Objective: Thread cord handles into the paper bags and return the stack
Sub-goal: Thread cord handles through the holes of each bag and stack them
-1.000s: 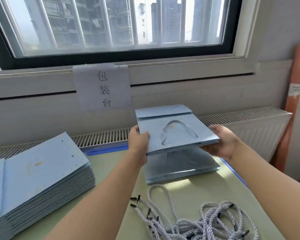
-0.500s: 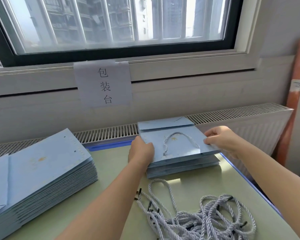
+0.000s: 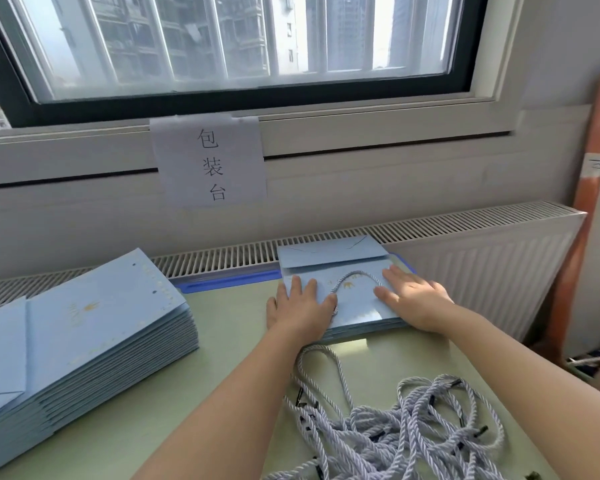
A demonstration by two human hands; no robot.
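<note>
A small stack of flat light-blue paper bags (image 3: 355, 311) lies at the far middle of the green table. The top bag carries a pale cord handle (image 3: 355, 276) looped on its face. My left hand (image 3: 300, 308) lies flat on the left part of that top bag, fingers straight. My right hand (image 3: 413, 299) presses flat on its right part. A tall stack of blue paper bags without handles (image 3: 84, 337) sits at the left. A tangled pile of pale cords with black tips (image 3: 395, 431) lies near me at the right.
The green table (image 3: 229, 348) has a blue rim along its far edge. A white radiator (image 3: 482, 258) runs behind and to the right. A paper sign (image 3: 210, 161) hangs under the window. An orange roll (image 3: 589, 188) leans in the right corner.
The top bag, held in the air a second ago, now lies on the small stack. Both hands let go of its edges and now lie flat on top of it.
</note>
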